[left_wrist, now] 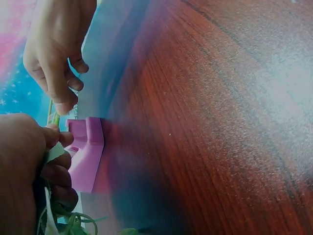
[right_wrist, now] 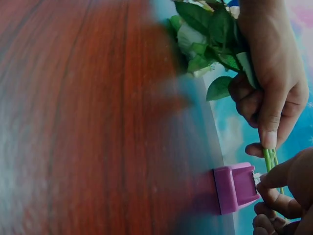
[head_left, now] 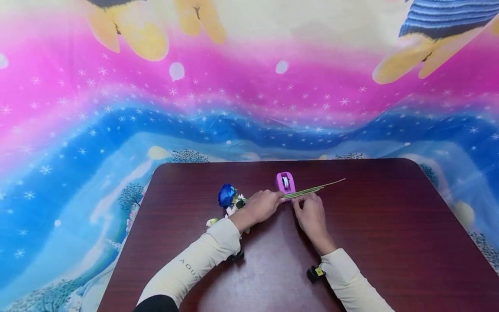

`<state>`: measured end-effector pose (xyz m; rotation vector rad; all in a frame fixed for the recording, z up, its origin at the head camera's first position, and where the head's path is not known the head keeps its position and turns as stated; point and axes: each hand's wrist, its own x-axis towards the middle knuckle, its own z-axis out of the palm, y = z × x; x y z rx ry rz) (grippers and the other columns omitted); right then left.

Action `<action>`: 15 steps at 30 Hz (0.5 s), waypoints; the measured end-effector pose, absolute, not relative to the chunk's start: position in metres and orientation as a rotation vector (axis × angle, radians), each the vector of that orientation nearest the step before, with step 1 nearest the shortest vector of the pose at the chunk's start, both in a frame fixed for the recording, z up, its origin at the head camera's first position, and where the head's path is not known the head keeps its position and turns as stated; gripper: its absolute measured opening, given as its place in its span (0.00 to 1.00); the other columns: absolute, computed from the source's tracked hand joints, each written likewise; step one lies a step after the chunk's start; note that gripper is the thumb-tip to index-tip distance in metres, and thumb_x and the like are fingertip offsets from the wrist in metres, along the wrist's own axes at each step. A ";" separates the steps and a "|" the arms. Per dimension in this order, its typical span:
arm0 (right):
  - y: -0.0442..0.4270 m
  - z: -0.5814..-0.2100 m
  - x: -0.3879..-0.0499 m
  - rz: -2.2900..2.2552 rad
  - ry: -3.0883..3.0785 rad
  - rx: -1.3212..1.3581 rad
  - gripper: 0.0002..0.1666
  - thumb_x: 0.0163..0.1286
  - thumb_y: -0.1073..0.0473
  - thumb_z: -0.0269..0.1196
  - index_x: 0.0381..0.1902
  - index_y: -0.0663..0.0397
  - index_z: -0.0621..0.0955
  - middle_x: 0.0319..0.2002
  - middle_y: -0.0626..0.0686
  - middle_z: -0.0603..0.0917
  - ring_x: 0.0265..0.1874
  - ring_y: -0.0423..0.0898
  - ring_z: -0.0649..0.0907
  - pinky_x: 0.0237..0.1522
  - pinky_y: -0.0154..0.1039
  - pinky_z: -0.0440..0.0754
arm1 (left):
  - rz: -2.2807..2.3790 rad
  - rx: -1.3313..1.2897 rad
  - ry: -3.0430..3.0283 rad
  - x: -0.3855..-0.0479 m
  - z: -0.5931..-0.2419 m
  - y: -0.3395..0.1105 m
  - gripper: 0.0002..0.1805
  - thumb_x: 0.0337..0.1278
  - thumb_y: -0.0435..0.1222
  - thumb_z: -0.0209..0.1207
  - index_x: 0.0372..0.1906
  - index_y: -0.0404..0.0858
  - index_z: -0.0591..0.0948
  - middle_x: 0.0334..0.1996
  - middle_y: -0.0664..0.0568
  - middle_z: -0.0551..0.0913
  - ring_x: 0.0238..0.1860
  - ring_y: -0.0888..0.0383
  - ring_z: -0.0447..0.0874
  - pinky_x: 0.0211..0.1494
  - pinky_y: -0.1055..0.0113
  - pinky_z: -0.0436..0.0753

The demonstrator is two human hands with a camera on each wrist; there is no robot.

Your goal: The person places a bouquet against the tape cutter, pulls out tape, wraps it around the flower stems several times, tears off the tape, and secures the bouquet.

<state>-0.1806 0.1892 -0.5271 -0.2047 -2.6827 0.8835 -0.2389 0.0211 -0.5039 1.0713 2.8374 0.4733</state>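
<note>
My left hand (head_left: pixel 262 206) grips a bunch of artificial flowers by their green stems (head_left: pixel 308 192). A blue rose (head_left: pixel 226 196) and white blossoms (head_left: pixel 231 210) stick out to the left of that hand, with green leaves (right_wrist: pixel 218 88) hanging below it in the right wrist view. The bare stems run to the right over a purple tape dispenser (head_left: pixel 286 182). Just right of the dispenser, my right hand (head_left: pixel 312 216) pinches the stems between thumb and fingers. Whether a strip of tape lies on the stems cannot be made out.
A dark red-brown wooden table (head_left: pixel 390 242) lies under both hands. Behind it hangs a colourful printed cloth (head_left: pixel 249 99). Small black devices (head_left: pixel 314 274) are strapped at both wrists.
</note>
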 end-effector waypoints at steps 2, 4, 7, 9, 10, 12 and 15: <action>0.189 -0.527 -0.180 0.832 -2.670 -0.182 0.10 0.66 0.58 0.69 0.33 0.62 0.88 0.38 0.62 0.84 0.44 0.62 0.80 0.47 0.54 0.77 | 0.468 1.068 2.832 -0.240 -0.503 0.021 0.15 0.80 0.46 0.49 0.54 0.50 0.85 0.35 0.53 0.89 0.33 0.58 0.88 0.37 0.59 0.83; 0.188 -0.528 -0.180 0.764 -2.658 -0.143 0.09 0.65 0.59 0.70 0.31 0.60 0.88 0.35 0.59 0.84 0.41 0.59 0.81 0.43 0.53 0.78 | 0.462 1.066 2.822 -0.240 -0.502 0.020 0.16 0.80 0.46 0.49 0.55 0.50 0.85 0.37 0.53 0.90 0.35 0.57 0.89 0.38 0.59 0.83; 0.188 -0.528 -0.180 0.643 -2.641 -0.053 0.08 0.62 0.60 0.72 0.29 0.59 0.87 0.31 0.55 0.83 0.37 0.55 0.81 0.36 0.52 0.81 | 0.448 1.059 2.809 -0.240 -0.502 0.020 0.16 0.80 0.46 0.49 0.56 0.51 0.85 0.39 0.53 0.91 0.37 0.56 0.90 0.38 0.59 0.84; 0.189 -0.527 -0.181 0.562 -2.628 0.007 0.08 0.61 0.60 0.74 0.28 0.58 0.86 0.29 0.54 0.82 0.35 0.54 0.81 0.33 0.52 0.82 | 0.443 1.053 2.801 -0.240 -0.501 0.020 0.16 0.79 0.46 0.49 0.56 0.51 0.85 0.40 0.53 0.91 0.38 0.56 0.90 0.39 0.58 0.84; 0.189 -0.527 -0.181 0.527 -2.621 0.034 0.08 0.60 0.60 0.74 0.28 0.58 0.86 0.29 0.53 0.82 0.35 0.54 0.81 0.33 0.51 0.82 | 0.440 1.050 2.799 -0.241 -0.501 0.020 0.16 0.79 0.46 0.49 0.56 0.51 0.85 0.40 0.53 0.91 0.38 0.56 0.90 0.39 0.58 0.84; 0.191 -0.526 -0.182 0.465 -2.607 0.084 0.09 0.60 0.59 0.76 0.29 0.58 0.86 0.29 0.53 0.82 0.34 0.54 0.82 0.33 0.51 0.82 | 0.442 1.043 2.794 -0.241 -0.500 0.020 0.16 0.79 0.46 0.49 0.57 0.51 0.85 0.42 0.53 0.91 0.40 0.56 0.90 0.41 0.58 0.85; 0.194 -0.526 -0.183 0.386 -2.588 0.147 0.11 0.59 0.58 0.77 0.29 0.59 0.86 0.28 0.54 0.81 0.33 0.54 0.81 0.34 0.50 0.82 | 0.445 1.034 2.788 -0.242 -0.499 0.020 0.16 0.79 0.46 0.50 0.58 0.51 0.85 0.43 0.53 0.91 0.40 0.56 0.90 0.42 0.59 0.85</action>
